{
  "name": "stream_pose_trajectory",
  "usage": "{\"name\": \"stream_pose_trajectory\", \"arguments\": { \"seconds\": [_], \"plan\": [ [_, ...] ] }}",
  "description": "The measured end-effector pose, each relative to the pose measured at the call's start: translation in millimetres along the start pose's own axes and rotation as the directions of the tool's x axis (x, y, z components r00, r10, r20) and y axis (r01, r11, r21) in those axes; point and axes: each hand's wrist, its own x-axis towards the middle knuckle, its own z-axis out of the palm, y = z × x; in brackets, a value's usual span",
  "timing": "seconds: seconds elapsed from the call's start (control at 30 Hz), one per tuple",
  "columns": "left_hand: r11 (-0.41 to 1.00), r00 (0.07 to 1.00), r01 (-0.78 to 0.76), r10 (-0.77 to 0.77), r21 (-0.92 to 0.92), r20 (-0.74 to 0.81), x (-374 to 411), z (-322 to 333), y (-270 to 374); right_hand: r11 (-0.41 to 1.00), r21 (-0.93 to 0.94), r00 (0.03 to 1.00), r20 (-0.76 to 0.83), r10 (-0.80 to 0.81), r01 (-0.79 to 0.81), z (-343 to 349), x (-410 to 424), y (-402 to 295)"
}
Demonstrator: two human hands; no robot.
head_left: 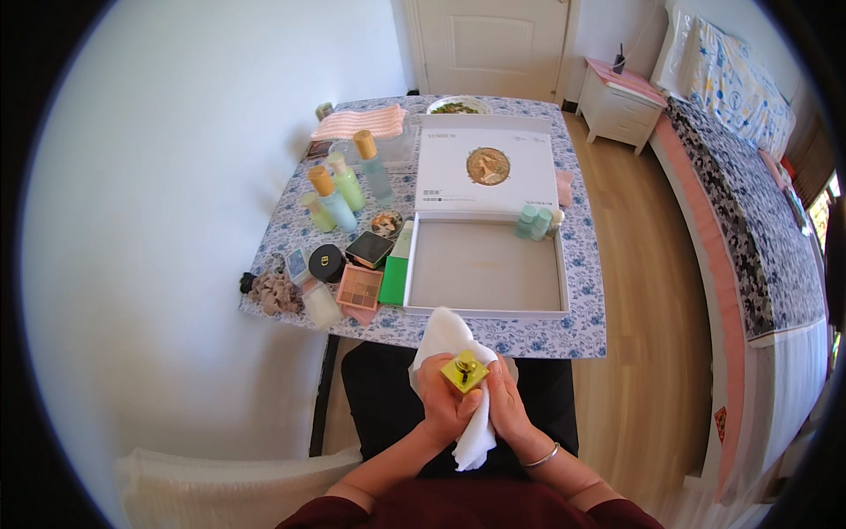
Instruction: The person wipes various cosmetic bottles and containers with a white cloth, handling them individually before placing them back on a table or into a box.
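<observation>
Over my lap, just off the table's near edge, my left hand (444, 400) grips a square yellow-green bottle (465, 371) with a shiny cap facing up. My right hand (509, 402) presses a white cloth (477, 436) against the bottle's right side; the cloth also passes behind the bottle and hangs below it. Beyond the hands an open white box (488, 264) lies on the table, its lid (449, 162) tipped back. Small teal-capped bottles (533, 223) and a cream-coloured item stand in its far right corner.
Left of the box are tall bottles (338, 198), a round black compact (326, 263), an eyeshadow palette (359, 287), a green box (394, 281) and a scrunchie (275, 293). A folded pink towel (360, 123) and a bowl (461, 106) lie at the far side. A wall borders the left; a bed (760, 231) stands right.
</observation>
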Motion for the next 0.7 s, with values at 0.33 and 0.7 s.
{"name": "stream_pose_trajectory", "arguments": {
  "seconds": [0.33,0.7],
  "plan": [
    [0.973,0.983,-0.181,0.183,0.140,-0.007,33.8,-23.8,-12.5,0.985,-0.172,0.999,-0.041,0.001,-0.008,10.2,31.8,-1.4],
    [0.963,0.877,0.210,-0.109,0.169,-0.468,156.6,-110.3,-144.3,0.994,-0.005,0.994,-0.012,0.108,-0.109,31.3,101.6,-23.9]
  ]
}}
